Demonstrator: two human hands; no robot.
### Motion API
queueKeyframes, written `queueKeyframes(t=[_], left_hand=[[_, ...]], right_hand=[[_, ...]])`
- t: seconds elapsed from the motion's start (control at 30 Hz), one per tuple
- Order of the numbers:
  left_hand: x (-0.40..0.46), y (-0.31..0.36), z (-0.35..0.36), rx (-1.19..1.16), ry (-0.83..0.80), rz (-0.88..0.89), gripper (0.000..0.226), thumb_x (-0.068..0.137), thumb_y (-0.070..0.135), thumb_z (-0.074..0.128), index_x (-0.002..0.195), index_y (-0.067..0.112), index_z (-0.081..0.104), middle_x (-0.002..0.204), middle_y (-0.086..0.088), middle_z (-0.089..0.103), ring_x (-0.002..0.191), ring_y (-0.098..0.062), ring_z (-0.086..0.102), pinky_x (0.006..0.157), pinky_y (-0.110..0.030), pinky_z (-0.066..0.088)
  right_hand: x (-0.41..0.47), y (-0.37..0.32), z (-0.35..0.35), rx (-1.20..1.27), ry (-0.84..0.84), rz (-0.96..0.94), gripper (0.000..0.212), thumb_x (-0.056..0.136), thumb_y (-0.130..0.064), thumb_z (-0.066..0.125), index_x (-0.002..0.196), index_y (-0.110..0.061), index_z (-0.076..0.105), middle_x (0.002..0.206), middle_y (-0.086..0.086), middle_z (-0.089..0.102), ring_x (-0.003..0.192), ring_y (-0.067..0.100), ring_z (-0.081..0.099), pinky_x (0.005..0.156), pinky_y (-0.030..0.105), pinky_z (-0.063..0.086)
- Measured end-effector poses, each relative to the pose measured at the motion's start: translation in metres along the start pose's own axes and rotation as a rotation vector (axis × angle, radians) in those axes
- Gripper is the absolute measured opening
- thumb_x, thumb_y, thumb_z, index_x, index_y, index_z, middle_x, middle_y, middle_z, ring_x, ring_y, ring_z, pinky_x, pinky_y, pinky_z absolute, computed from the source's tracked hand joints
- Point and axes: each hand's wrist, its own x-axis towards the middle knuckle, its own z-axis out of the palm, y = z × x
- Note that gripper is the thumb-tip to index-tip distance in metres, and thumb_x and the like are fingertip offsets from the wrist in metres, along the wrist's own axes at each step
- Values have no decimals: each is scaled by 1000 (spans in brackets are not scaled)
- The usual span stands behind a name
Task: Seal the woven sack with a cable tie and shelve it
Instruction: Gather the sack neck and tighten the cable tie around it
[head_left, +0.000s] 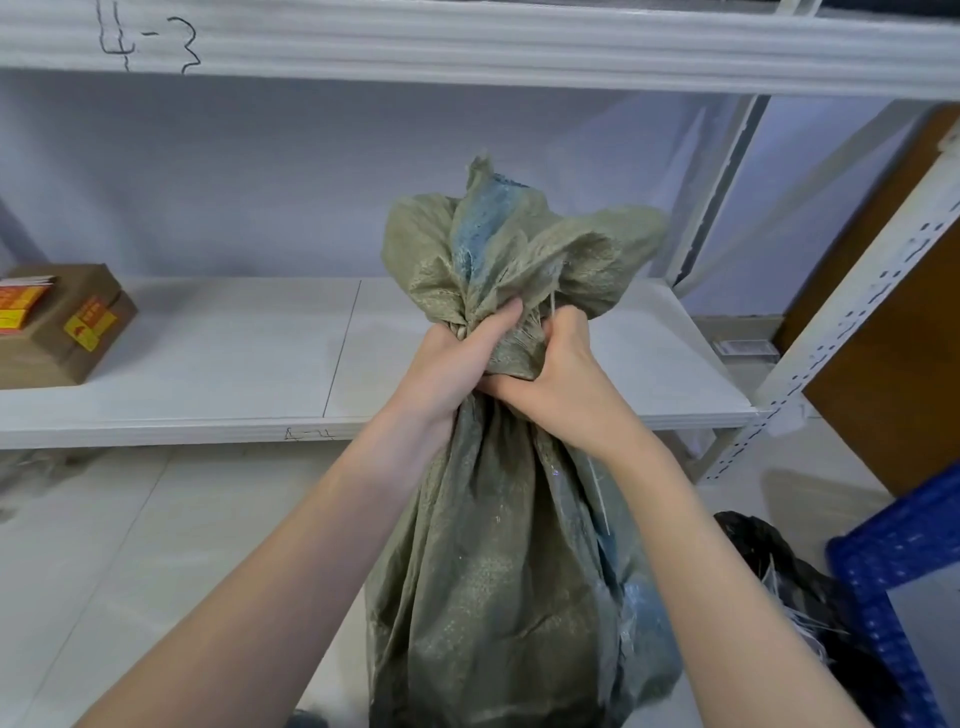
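Observation:
A grey-green woven sack (493, 571) with a blue stripe stands upright on the floor in front of a white shelf (208, 358). Its mouth is bunched into a neck, and the loose top fans out above. My left hand (457, 358) grips the neck from the left, fingers wrapped around it. My right hand (558, 369) clamps the same neck from the right, touching the left hand. A thin pale strip, possibly a cable tie (600, 493), hangs down the sack's right side below my right wrist. Whether a tie circles the neck is hidden by my hands.
A taped cardboard box (62, 327) with yellow labels sits at the shelf's left end. An upper shelf beam (467, 41) runs overhead. A perforated white upright (831, 338) and brown panel stand right. A black bag (789, 587) and blue rack (893, 571) are lower right.

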Motion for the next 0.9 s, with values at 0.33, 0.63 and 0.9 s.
queueKeyframes(t=[0.33, 0.63, 0.9], left_hand=[[11, -4, -8, 44, 194, -99, 26, 88, 22, 54, 106, 2, 53, 98, -7, 63, 82, -14, 61, 59, -20, 50], [11, 3, -16, -85, -56, -167, 38, 65, 26, 71, 98, 6, 69, 98, -10, 72, 90, -23, 69, 88, -36, 53], [9, 1, -16, 53, 154, 27, 13, 79, 11, 68, 92, 13, 67, 91, 2, 73, 84, -12, 70, 73, -24, 56]], right_hand=[[0, 6, -9, 36, -75, 55, 56, 70, -48, 74, 92, -18, 33, 112, 4, 43, 100, 14, 47, 73, 20, 39], [8, 10, -19, 230, 136, 37, 34, 101, -30, 27, 79, -13, 46, 88, 6, 58, 76, 9, 48, 64, 6, 33], [11, 20, -11, 29, 209, -76, 32, 101, -25, 30, 75, -22, 50, 87, 11, 58, 83, 15, 47, 72, 27, 34]])
